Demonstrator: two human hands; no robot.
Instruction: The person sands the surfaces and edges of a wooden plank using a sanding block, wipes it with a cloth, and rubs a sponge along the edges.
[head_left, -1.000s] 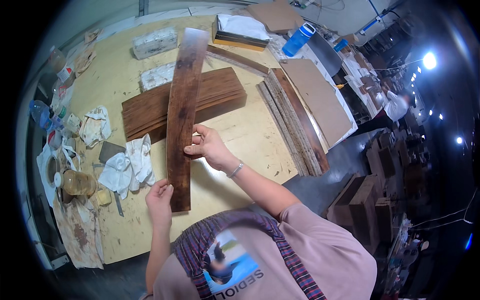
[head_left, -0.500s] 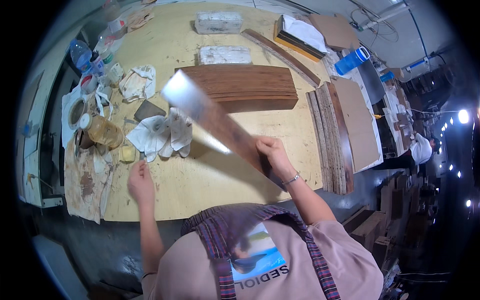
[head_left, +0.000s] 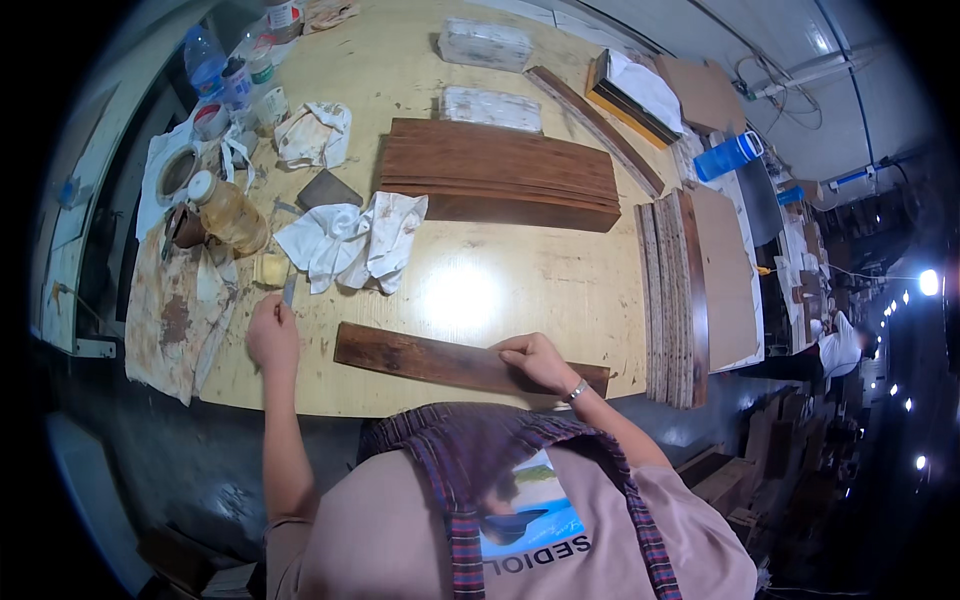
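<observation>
Near the table's front edge lies a dark brown wooden board (head_left: 430,362), almost level from left to right. My right hand (head_left: 540,362) is closed on its right half, with the thumb along the top. Closed fingers of my left hand (head_left: 272,332) hold a narrow knife-like metal blade (head_left: 289,289) that points away from me; its handle is hidden in the fist. Just beyond that blade sits a small yellowish block (head_left: 270,268). A crumpled white cloth (head_left: 350,245) lies to its right, beside a dark flat square pad (head_left: 330,190).
Stacked brown boards (head_left: 500,160) lie across the middle of the table (head_left: 560,270). More boards (head_left: 672,300) stand along the right edge. On the left are a jar of amber liquid (head_left: 230,212), a stained cloth (head_left: 175,310) and several bottles (head_left: 205,65). Plastic-wrapped blocks (head_left: 490,108) sit farther back.
My right hand has brought the board down from a raised slant to lie near the front edge. My left hand stays beside the yellowish block, its blade now showing more clearly.
</observation>
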